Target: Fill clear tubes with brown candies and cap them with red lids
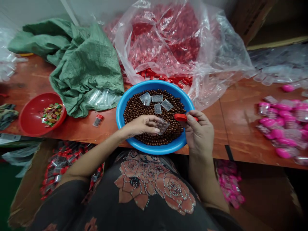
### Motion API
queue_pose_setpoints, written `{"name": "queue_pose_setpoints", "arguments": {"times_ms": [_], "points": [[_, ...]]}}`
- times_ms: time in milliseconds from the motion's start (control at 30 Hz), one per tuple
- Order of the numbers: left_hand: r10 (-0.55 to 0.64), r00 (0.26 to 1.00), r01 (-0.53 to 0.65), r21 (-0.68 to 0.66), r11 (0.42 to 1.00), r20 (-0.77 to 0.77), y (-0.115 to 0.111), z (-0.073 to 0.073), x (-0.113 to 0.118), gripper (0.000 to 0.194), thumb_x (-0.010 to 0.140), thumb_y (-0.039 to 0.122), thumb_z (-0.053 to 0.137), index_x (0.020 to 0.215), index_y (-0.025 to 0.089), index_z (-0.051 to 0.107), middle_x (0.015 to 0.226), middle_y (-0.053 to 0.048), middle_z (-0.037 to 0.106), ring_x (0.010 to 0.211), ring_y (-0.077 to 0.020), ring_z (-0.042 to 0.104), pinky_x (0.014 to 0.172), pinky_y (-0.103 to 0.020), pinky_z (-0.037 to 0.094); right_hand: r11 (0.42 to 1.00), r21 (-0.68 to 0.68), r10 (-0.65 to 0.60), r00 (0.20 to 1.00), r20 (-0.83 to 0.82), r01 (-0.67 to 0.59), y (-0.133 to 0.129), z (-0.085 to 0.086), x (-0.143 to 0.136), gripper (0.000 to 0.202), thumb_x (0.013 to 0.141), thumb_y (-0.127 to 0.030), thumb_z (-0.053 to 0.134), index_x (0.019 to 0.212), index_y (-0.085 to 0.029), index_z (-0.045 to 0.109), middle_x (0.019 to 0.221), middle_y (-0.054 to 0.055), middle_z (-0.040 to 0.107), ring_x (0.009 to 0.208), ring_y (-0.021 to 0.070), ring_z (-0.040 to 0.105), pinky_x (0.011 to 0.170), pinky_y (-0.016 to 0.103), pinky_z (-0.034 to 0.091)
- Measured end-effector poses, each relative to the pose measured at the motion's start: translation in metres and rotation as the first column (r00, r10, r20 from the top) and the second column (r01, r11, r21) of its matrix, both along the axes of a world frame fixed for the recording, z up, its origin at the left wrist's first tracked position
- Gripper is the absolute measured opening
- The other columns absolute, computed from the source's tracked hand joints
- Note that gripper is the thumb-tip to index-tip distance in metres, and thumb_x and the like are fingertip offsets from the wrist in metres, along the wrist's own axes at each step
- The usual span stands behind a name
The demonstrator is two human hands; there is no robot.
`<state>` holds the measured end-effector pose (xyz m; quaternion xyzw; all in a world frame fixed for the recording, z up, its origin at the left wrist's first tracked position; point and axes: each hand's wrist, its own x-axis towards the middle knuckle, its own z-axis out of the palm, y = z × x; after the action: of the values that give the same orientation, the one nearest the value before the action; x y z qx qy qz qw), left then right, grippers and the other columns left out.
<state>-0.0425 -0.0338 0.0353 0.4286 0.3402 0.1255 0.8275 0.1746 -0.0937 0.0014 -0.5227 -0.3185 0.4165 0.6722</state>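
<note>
My left hand (145, 124) is closed on a small clear plastic container (163, 126), held over a blue basin (119, 110). Between the thumb and fingers of my right hand (199, 131) is a red cap (180, 117), at the basin's right rim. Small round brown balls (134, 110) fill much of the basin. Several more clear containers (157, 98) lie on top of the balls, toward the far side. Left of the basin, a small container with a red cap (98, 120) lies on the table, with something dark inside.
Behind the basin, a large clear plastic bag (166, 38) holds red pieces. A green sack (84, 64) with clear containers and a red bowl (29, 112) of wrapped sweets are at left. Pink-capped containers (284, 125) cover the table's right. Below the edge, a box holds red-capped containers (56, 166).
</note>
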Motion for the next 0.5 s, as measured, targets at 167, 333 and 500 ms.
{"name": "queue_pose_setpoints", "arguments": {"times_ms": [167, 333, 500], "points": [[0.104, 0.995, -0.104, 0.101, 0.989, -0.001, -0.012, 0.003, 0.002, 0.045, 0.074, 0.018, 0.075, 0.119, 0.015, 0.067, 0.116, -0.01, 0.072, 0.101, -0.0172, 0.068, 0.091, -0.035, 0.053, 0.983, -0.038, 0.182, 0.964, 0.195, -0.178, -0.002, 0.007, -0.019, 0.03, 0.079, -0.03, 0.078, 0.109, -0.029, 0.074, 0.106, 0.0, 0.075, 0.098, 0.017, 0.072, 0.096, 0.04, 0.059], [0.153, 0.988, -0.138, 0.288, 0.948, -0.03, -0.015, 0.002, -0.006, 0.042, 0.077, 0.024, 0.074, 0.117, 0.015, 0.07, 0.114, -0.009, 0.073, 0.103, -0.017, 0.068, 0.099, -0.035, 0.05, 0.94, 0.006, 0.303, 0.841, 0.448, -0.342, -0.009, 0.015, -0.022, 0.029, 0.083, -0.024, 0.073, 0.111, -0.033, 0.074, 0.113, -0.001, 0.076, 0.105, 0.0187, 0.071, 0.099, 0.043, 0.058], [0.171, 0.983, -0.132, 0.387, 0.912, -0.067, -0.017, 0.002, -0.012, 0.043, 0.078, 0.029, 0.074, 0.118, 0.016, 0.071, 0.117, -0.008, 0.074, 0.105, -0.0188, 0.069, 0.101, -0.036, 0.049, 0.928, 0.075, 0.236, 0.728, 0.643, -0.366, -0.012, 0.019, -0.021, 0.03, 0.09, -0.02, 0.065, 0.115, -0.035, 0.072, 0.114, -0.001, 0.075, 0.107, 0.0193, 0.071, 0.097, 0.045, 0.058]]}}
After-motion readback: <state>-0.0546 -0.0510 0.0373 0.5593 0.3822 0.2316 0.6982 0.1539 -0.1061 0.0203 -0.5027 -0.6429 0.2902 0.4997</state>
